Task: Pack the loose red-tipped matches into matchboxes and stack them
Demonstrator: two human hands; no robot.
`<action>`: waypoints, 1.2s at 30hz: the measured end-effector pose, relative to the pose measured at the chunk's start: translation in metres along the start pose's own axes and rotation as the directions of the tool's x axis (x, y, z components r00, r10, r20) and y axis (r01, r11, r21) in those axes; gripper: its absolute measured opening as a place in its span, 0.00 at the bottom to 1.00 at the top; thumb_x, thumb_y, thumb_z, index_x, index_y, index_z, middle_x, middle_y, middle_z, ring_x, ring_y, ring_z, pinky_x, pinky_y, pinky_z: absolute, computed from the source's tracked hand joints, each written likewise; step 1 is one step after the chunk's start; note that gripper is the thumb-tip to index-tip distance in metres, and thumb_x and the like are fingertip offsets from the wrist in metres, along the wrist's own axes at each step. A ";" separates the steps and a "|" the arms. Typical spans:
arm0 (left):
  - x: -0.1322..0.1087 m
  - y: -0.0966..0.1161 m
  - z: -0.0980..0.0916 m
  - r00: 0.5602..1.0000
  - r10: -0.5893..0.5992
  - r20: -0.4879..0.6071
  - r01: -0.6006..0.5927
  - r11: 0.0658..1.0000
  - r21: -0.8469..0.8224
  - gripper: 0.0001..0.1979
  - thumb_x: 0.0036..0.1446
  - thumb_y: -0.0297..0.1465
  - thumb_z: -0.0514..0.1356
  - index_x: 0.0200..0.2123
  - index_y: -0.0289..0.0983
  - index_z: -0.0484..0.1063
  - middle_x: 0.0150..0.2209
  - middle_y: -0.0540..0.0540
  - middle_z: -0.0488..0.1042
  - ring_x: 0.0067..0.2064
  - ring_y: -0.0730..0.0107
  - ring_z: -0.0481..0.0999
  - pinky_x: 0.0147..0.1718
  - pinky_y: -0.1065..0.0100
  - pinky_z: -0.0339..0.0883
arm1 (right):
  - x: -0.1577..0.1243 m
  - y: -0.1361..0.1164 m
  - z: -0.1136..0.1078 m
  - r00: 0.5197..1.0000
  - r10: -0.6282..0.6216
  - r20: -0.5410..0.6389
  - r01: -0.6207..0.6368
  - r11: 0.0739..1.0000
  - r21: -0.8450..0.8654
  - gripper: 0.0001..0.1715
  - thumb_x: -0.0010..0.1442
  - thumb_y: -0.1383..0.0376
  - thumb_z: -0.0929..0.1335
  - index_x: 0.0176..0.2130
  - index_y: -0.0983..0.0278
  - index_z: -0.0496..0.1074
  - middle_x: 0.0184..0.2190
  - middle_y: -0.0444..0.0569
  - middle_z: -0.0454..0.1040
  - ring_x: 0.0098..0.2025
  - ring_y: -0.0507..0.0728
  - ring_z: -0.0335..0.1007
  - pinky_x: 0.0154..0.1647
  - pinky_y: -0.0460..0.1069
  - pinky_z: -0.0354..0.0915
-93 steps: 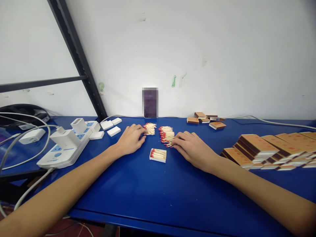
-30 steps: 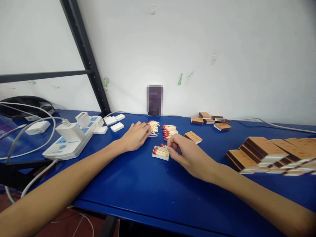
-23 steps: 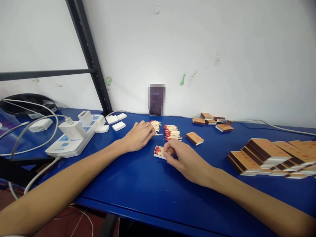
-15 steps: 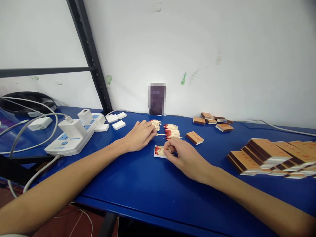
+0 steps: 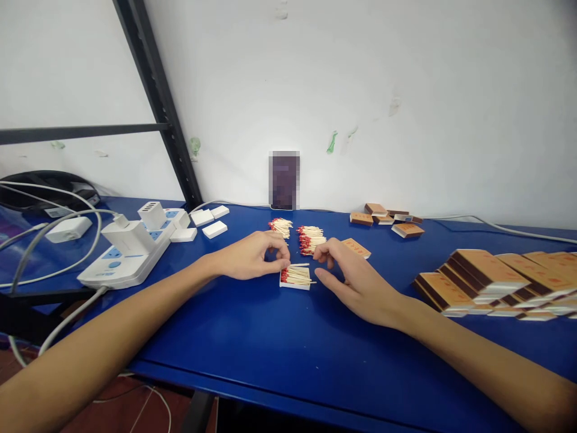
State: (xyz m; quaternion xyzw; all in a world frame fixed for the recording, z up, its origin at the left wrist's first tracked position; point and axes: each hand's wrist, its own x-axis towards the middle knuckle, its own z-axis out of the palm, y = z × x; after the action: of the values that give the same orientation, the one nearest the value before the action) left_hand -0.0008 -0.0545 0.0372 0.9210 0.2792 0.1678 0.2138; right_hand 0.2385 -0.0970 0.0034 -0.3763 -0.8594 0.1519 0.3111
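Note:
My left hand (image 5: 256, 255) is closed in a pinch at the back left corner of a small white matchbox tray (image 5: 296, 286). A match (image 5: 299, 264) appears to stick out to the right from its fingertips, along the tray's back rim. Inside the tray lie red-headed matches (image 5: 295, 276), heads to the left. My right hand (image 5: 345, 273) is just right of the tray, thumb and forefinger apart and nothing between them. Behind the hands are a larger pile of matches (image 5: 311, 240) and a smaller one (image 5: 281, 227). A matchbox cover (image 5: 357, 248) is partly hidden behind my right hand.
Stacked matchboxes (image 5: 489, 279) stand at the right, and several more (image 5: 383, 216) lie near the wall. White blocks (image 5: 215, 229) and a power strip (image 5: 130, 264) with cables are on the left. A pixelated phone (image 5: 284, 183) leans on the wall.
My left hand has come down and toward me, from beside the match piles to the tray. My right hand has drawn back to the right off the tray, and its fingers have parted.

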 end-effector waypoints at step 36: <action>0.001 0.004 0.006 0.999 -0.016 0.046 0.014 0.999 0.043 0.09 0.62 0.33 0.53 0.33 0.36 0.68 0.33 0.48 0.70 0.33 0.71 0.67 0.35 0.68 0.61 | 0.001 0.003 0.003 0.988 -0.065 0.138 0.061 0.998 0.034 0.12 0.67 0.65 0.59 0.50 0.60 0.62 0.48 0.53 0.70 0.49 0.59 0.64 0.50 0.57 0.62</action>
State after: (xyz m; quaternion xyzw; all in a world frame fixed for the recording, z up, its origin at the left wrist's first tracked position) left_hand 0.0045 -0.0582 0.0341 0.9268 0.2846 0.1391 0.2018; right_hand 0.2374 -0.0944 0.0006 -0.3329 -0.8880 0.1807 0.2607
